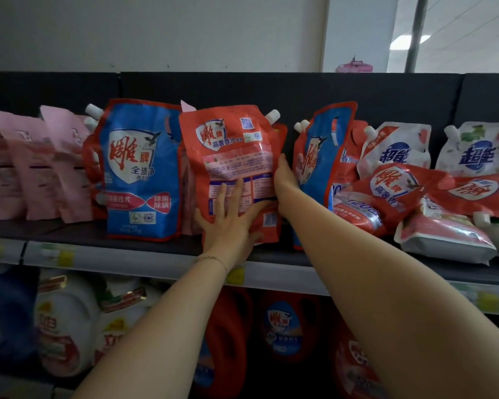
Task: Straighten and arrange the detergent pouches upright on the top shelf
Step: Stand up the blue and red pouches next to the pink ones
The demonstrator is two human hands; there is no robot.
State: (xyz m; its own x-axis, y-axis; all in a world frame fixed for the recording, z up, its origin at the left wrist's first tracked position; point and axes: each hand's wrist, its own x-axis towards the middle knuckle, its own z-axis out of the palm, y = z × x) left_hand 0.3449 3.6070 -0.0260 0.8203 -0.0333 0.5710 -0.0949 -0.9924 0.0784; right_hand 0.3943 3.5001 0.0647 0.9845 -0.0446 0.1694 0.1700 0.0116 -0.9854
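On top shelf (78, 232), left hand (228, 226) presses flat on red pouch (234, 145); right hand (284, 182) grips its edge

The red pouch (234, 156) is showing a glossy plastic film, creasing and catching highlights across its printed face. The blue pouch (139, 171) is presenting the same shiny film, lying smoother. The pink pouches (41, 168) are appearing duller, with a soft satin sheen. The spout cap (272, 116) is reading as smooth white plastic. The top shelf (69, 230) and back panel (271, 87) are showing a dark matt finish. The price rail (127, 262) is reflecting light like clear plastic. The jugs (67, 321) below are showing smooth white plastic.
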